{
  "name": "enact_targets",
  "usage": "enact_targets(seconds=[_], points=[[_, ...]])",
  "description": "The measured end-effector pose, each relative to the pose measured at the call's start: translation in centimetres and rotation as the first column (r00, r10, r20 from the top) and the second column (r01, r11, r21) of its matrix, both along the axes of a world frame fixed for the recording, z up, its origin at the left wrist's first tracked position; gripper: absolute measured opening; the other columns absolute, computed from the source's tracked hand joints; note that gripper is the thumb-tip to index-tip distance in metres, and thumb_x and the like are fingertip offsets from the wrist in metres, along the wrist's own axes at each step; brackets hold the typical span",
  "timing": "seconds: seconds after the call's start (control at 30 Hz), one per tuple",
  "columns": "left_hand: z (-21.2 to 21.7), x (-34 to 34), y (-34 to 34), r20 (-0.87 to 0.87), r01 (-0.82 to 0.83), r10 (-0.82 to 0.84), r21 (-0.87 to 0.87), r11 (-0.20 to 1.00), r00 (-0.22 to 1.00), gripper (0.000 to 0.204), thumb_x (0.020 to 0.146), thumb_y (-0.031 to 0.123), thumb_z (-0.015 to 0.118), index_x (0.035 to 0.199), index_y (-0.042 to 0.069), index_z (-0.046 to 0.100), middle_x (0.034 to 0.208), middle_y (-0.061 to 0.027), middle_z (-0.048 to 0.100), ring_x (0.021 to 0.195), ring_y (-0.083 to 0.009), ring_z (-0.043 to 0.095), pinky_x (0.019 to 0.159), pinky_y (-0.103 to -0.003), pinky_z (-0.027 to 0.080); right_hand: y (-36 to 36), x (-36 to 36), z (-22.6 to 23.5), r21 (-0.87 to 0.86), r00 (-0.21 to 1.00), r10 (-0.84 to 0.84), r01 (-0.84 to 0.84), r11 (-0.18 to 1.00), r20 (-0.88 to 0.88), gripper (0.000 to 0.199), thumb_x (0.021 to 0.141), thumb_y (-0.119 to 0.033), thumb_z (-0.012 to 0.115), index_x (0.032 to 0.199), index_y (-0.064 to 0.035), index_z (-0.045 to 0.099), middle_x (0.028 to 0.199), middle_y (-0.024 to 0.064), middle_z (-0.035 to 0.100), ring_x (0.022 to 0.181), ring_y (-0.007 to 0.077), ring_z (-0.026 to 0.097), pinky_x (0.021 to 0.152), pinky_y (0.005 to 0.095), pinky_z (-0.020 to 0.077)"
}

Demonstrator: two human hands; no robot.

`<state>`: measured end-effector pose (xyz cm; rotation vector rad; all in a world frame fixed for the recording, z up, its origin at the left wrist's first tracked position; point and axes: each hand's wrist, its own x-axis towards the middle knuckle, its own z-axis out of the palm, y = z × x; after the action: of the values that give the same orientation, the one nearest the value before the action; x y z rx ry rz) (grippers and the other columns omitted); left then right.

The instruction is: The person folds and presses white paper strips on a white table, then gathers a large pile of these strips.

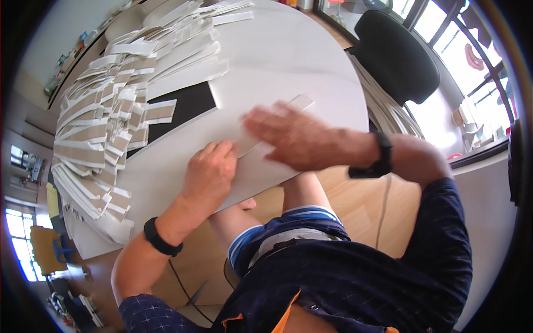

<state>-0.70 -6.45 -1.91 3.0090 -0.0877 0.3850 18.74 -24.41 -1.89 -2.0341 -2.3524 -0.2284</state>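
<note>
A pale strip (pixel 302 102) lies slantwise across the white round table (pixel 288 50) near its front edge. At its near end my left hand (pixel 214 166) is closed, the fingers curled and pressed down on it. My right hand (pixel 291 136), smeared by motion, is over the strip with its fingers stretched out flat, holding nothing. It hides the middle of the strip; I cannot tell whether the palm touches it.
A large heap of strips with white edges and brown-grey middles (pixel 105 122) covers the table's left side. Plain white strips (pixel 189 55) lie behind it. A black sheet (pixel 189 105) shows beneath. At the far right stands a black chair (pixel 394 55), with long pale strips (pixel 383 94) next to it.
</note>
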Motion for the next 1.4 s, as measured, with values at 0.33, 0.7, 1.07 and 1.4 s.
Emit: enact_targets(seconds=[0.33,0.7,1.07,1.4], points=[[-0.2,0.0,0.9,0.086,0.014,-0.016,0.024,1.0,0.996,0.023,0.085,0.006,0.065,0.108,0.001,0.068,0.097,-0.0092,0.064,0.09,-0.0289,0.066,0.078,-0.041,0.057,-7.7,8.2,-0.5,-0.197,0.828,-0.56,0.545,0.815,-0.031,0.077,0.111,-0.056,0.042,0.167,-0.0039,0.032,0.174,0.0174,0.031,0.164,0.0328,0.023,0.133,0.0513,0.0165],[2.8,1.8,5.5,-0.302,-0.211,0.04,-0.557,0.803,0.952,0.029,0.093,0.014,0.07,0.114,-0.004,0.077,0.105,-0.0202,0.077,0.092,-0.0303,0.075,0.083,-0.037,0.058,1.4,4.7,1.0,0.073,0.876,-0.085,0.136,0.988,-0.475,0.014,0.092,-0.007,0.077,0.105,-0.0022,0.078,0.097,0.0143,0.075,0.095,0.0359,0.071,0.085,0.0449,0.0572],[1.7,-4.5,7.0,-0.196,-0.316,0.256,-0.412,0.855,0.947,0.014,0.084,0.004,0.076,0.094,-0.005,0.077,0.084,-0.0187,0.071,0.075,-0.034,0.069,0.069,-0.039,0.053,4.1,4.2,2.0,-0.053,0.881,-0.127,0.116,0.992,-0.456,0.026,0.095,-0.013,0.071,0.119,-0.0053,0.077,0.109,0.0153,0.077,0.106,0.0345,0.072,0.094,0.0447,0.0566],[0.1,-5.7,6.4,-0.017,-0.183,0.196,-0.449,0.875,0.98,0.015,0.086,-0.003,0.073,0.1,-0.002,0.077,0.094,-0.015,0.072,0.082,-0.0347,0.069,0.073,-0.041,0.056,7.4,-2.2,-0.8,0.146,0.861,0.121,-0.055,0.988,-0.493,0.013,0.091,-0.008,0.076,0.103,-0.003,0.076,0.099,0.0133,0.075,0.093,0.0343,0.073,0.082,0.0434,0.0603]])
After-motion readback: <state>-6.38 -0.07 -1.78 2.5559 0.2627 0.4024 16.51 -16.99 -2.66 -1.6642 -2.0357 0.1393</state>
